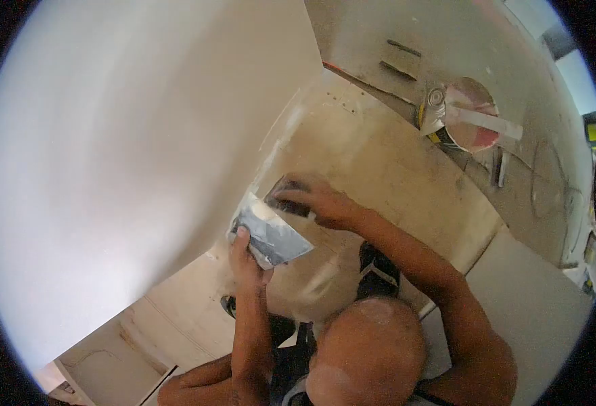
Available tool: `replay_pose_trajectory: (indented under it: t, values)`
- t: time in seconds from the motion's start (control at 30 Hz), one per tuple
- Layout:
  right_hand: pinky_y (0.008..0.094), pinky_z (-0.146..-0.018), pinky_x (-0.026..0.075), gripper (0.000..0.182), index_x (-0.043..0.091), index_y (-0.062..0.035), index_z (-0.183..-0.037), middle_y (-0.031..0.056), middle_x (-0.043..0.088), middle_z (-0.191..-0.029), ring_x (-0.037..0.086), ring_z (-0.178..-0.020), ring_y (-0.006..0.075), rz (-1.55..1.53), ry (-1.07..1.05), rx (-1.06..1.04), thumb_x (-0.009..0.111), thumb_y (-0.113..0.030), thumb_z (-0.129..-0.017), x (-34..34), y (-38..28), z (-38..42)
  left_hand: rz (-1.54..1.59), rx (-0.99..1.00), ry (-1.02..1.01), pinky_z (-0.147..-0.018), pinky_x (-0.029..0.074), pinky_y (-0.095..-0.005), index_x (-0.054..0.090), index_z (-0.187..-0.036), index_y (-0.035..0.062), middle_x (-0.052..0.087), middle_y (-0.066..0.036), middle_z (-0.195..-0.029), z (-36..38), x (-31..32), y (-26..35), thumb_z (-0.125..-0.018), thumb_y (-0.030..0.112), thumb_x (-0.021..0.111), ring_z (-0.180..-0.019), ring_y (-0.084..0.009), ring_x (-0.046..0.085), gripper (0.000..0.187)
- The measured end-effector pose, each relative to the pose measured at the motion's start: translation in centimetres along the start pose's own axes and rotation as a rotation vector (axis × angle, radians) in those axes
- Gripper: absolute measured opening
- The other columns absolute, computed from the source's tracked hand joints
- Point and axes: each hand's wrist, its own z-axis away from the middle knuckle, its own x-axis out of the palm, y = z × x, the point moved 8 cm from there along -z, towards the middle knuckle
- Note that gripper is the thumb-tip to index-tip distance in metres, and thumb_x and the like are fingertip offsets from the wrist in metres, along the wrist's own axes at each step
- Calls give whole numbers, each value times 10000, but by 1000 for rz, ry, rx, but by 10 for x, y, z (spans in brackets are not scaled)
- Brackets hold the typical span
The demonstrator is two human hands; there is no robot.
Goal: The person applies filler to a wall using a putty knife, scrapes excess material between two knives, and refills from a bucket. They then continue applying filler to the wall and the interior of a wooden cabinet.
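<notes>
My left hand (246, 260) grips a wide metal blade (281, 240) from below, its thumb on the face. White and grey paste covers part of that blade. Just above and to the right, my right hand (311, 197) has its fingers wrapped round a dark, flat tool (291, 203), partly hidden by the fingers. The two tools are close together beside the lower edge of a large pale panel (142, 135). Whitish smears run along the seam between the panel and the tan board (393, 162).
An open round bucket (470, 139) with a pale stick across it and a tape roll (436, 97) stand at the upper right. Scraps and a wire lie on the dusty floor (541, 203). A bare head (365, 355) and shoulder fill the bottom, and an open box-like compartment (112, 362) is at lower left.
</notes>
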Motion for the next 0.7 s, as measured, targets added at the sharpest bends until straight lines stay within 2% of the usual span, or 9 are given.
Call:
replay_pose_trajectory:
  t: [0.1, 0.2, 0.27, 0.33, 0.4, 0.47, 0.5, 0.57, 0.7]
  values:
    - [425, -1023, 382, 462, 553, -57, -1204, 184, 559, -1172, 493, -1167, 300, -39, 320, -27, 614, 24, -753, -34, -3, 10, -67, 162, 37, -773, 567, -435, 427, -1262, 36, 577, -143, -1143, -7, -8, 16, -928, 264, 515, -1010, -302, 612, 413]
    - [378, -954, 444, 469, 547, -54, -1207, 171, 575, -1172, 567, -1085, 303, -683, 428, 404, 569, 64, -753, -45, 13, 34, -747, 603, -234, -1008, 391, -480, 454, -1263, -22, 491, -176, -1309, -1, 50, 51, -922, 132, 537, -1170, -352, 524, 383]
    - [349, -838, 513, 378, 561, -52, -1174, 114, 636, -1069, 642, -936, 269, -1960, 265, 520, 578, -19, -798, 3, 15, 31, -907, 595, -324, -1011, 389, -482, 493, -1242, 10, 495, -174, -1311, 6, 87, 55, -884, 83, 556, -1189, -372, 506, 370]
    - [354, -780, 529, 320, 573, -47, -1122, 97, 644, -985, 648, -877, 239, -1936, 246, 594, 614, -86, -806, 0, 1, 34, -1236, 988, -719, -1002, 395, -483, 581, -1193, 158, 514, -151, -1311, 16, 123, 50, -742, -41, 598, -1221, -394, 482, 493]
    - [358, -723, 546, 285, 585, -41, -1069, 79, 652, -900, 654, -818, 209, -1910, 228, 670, 650, -152, -815, 5, 0, 47, -1356, 961, -691, -989, 401, -481, 583, -1190, 203, 521, -135, -1307, 14, 114, 52, -708, -41, 602, -1229, -391, 474, 540]
    - [348, -705, 544, 314, 585, -45, -1074, 82, 653, -916, 654, -816, 200, -335, 558, -92, 661, -187, -805, -63, -25, 65, -1556, 930, -663, -952, 416, -485, 590, -1192, 238, 530, -95, -1306, 10, 103, 55, -671, -38, 610, -1245, -365, 469, 590]
    - [348, -705, 544, 314, 585, -45, -1074, 82, 653, -916, 654, -816, 200, -336, 560, -90, 661, -187, -805, -71, -21, 66, -1556, 928, -666, -952, 416, -485, 590, -1192, 238, 530, -95, -1306, 10, 99, 60, -671, -38, 610, -1245, -365, 469, 590]
    - [307, -798, 523, 381, 571, -36, -1127, 90, 646, -1008, 633, -949, 190, -1686, 336, 579, 648, -222, -803, -43, 18, 55, -1939, 662, -842, -948, 421, -470, 594, -1206, 236, 527, -88, -1312, 8, 81, 35, -670, -45, 604, -1244, -371, 468, 605]
    - [325, -826, 471, 397, 592, -25, -1124, 79, 651, -1001, 614, -947, 208, -993, 746, 638, 662, -260, -811, -89, 97, 27, -1640, 570, -650, -969, 426, -450, 605, -1205, 227, 519, -112, -1314, 19, 53, 20, -659, -87, 571, -1237, -368, 475, 631]
